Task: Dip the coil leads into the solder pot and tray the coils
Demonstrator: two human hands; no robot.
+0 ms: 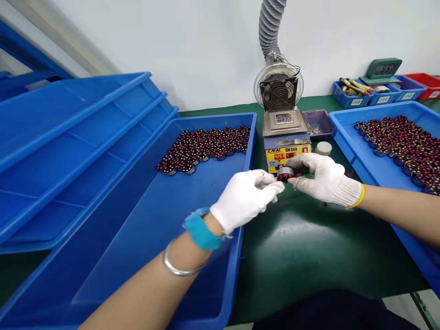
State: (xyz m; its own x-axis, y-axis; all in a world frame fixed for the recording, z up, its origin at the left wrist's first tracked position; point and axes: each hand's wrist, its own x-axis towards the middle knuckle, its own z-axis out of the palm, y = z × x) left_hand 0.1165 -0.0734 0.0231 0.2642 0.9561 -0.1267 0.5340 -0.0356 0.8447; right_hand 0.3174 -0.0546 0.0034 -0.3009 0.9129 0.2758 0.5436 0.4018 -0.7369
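In front of the solder pot, my right hand (318, 178), in a white glove with grey-stained fingers, grips a small round motor stator (285, 172) between thumb and fingers. The stator has a grey metal ring and a dark face with pink-red spots, tilted toward me. My left hand (245, 196), in a cleaner white glove, is closed with its fingertips at the stator's left edge; what lies inside its curled fingers is hidden. Just behind both hands stands the solder pot (288, 137), its yellow front panel lit with red digits and partly covered by my right fingers.
Similar stators (209, 144) fill the far end of the left blue tray (237, 256); many more (405, 146) crowd the right tray (357, 160). Stacked blue bins (82, 137) lean at left. An extraction fan (279, 94), a grey bin (318, 121) and a white round container (323, 148) surround the pot.
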